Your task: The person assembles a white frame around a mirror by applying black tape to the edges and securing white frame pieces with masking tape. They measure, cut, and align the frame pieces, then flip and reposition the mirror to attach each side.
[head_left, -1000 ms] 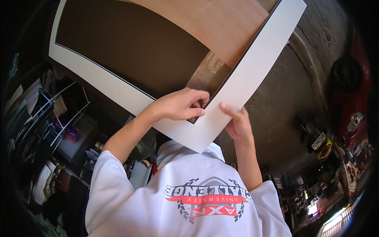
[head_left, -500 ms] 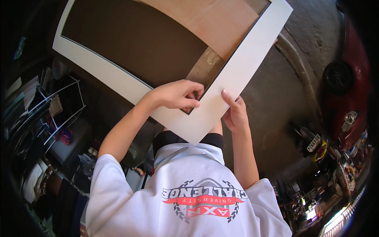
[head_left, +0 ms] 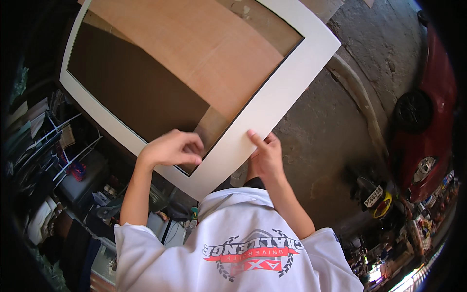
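Note:
A large white rectangular frame (head_left: 262,102) with a thin dark inner edge lies tilted across the view, its near corner close to my shirt. My right hand (head_left: 266,152) grips its outer right side, thumb on the white face and the other fingers behind. At the opening's near corner, my left hand (head_left: 171,148) has its fingers curled toward the thumb over the inner edge. Those fingers are slightly blurred, and anything small between them cannot be made out. Through the opening show a dark brown panel (head_left: 131,92) and a light plywood sheet (head_left: 189,53).
Rough concrete floor (head_left: 316,146) stretches off to the right, crossed by a curved raised strip (head_left: 357,87). Beyond are a dark red car (head_left: 430,146) and a motorcycle (head_left: 372,190). A white wire rack (head_left: 68,129) and clutter stand at left.
The white frame has shifted left and toward my body, turning slightly, and both hands have moved left with it. More plywood shows through the opening.

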Demonstrator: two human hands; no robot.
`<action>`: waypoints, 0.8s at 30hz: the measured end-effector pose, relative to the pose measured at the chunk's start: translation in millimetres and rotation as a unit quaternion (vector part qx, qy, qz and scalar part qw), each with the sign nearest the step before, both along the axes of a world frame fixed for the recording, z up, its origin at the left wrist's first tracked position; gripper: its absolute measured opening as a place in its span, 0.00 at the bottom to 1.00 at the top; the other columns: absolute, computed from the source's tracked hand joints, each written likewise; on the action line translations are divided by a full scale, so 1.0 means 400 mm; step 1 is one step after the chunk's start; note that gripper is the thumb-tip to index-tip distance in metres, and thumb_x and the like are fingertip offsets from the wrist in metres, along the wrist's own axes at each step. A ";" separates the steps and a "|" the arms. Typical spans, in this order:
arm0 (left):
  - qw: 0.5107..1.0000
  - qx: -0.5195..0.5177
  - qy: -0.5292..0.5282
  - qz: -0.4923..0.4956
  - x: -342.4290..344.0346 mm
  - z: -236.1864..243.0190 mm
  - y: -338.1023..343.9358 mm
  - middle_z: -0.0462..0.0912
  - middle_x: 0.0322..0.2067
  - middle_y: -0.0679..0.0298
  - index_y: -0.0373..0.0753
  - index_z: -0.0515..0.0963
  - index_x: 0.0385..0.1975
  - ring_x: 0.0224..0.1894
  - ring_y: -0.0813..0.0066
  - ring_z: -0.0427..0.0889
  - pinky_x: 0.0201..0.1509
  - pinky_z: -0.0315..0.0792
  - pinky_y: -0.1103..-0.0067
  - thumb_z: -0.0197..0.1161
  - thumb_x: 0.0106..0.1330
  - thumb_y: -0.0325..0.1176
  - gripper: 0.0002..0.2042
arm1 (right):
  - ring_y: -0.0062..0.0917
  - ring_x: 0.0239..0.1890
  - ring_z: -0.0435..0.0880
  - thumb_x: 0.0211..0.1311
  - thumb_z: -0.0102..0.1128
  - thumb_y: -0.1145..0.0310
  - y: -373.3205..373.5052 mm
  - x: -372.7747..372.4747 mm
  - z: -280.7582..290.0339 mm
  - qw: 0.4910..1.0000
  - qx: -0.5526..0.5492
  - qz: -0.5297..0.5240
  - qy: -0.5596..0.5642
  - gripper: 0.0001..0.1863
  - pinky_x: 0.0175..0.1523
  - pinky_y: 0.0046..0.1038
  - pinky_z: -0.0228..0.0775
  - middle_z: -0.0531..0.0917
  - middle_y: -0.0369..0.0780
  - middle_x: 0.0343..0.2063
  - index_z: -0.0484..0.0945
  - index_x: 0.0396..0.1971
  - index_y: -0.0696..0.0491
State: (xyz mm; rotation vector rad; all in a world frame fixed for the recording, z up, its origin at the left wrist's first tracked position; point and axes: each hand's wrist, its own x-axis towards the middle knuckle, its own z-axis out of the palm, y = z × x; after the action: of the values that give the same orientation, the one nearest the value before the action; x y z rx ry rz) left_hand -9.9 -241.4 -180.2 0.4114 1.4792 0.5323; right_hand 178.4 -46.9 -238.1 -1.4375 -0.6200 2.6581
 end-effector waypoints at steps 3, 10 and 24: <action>0.973 0.091 0.162 0.139 -0.037 -0.001 0.152 0.87 0.41 0.58 0.30 0.80 0.45 0.44 0.73 0.86 0.47 0.80 0.77 0.69 0.66 0.33 0.14 | 0.27 0.45 0.87 0.69 0.63 0.76 0.000 -0.003 0.016 1.000 -0.023 -0.005 -0.005 0.13 0.52 0.30 0.81 0.86 0.45 0.46 0.78 0.50 0.64; 0.974 0.069 0.068 0.204 -0.060 -0.115 0.401 0.83 0.32 0.64 0.31 0.79 0.42 0.33 0.81 0.80 0.37 0.75 0.80 0.65 0.71 0.33 0.11 | 0.24 0.50 0.84 0.70 0.62 0.74 0.014 -0.009 0.037 0.995 -0.080 0.051 -0.040 0.15 0.55 0.30 0.78 0.84 0.42 0.49 0.75 0.54 0.59; 0.952 0.025 -0.076 0.295 -0.075 -0.129 0.400 0.82 0.25 0.68 0.32 0.80 0.38 0.25 0.86 0.75 0.26 0.69 0.85 0.65 0.71 0.32 0.08 | 0.20 0.48 0.83 0.71 0.63 0.71 0.045 -0.037 0.057 0.998 -0.043 0.029 -0.026 0.15 0.53 0.25 0.75 0.84 0.40 0.47 0.75 0.53 0.61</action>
State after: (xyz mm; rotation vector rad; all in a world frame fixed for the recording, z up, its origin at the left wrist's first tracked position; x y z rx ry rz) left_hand -39.9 -81.4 -231.8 -0.0481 1.4321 1.0524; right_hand 163.5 -29.0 -215.5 -1.5389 -0.5658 2.7309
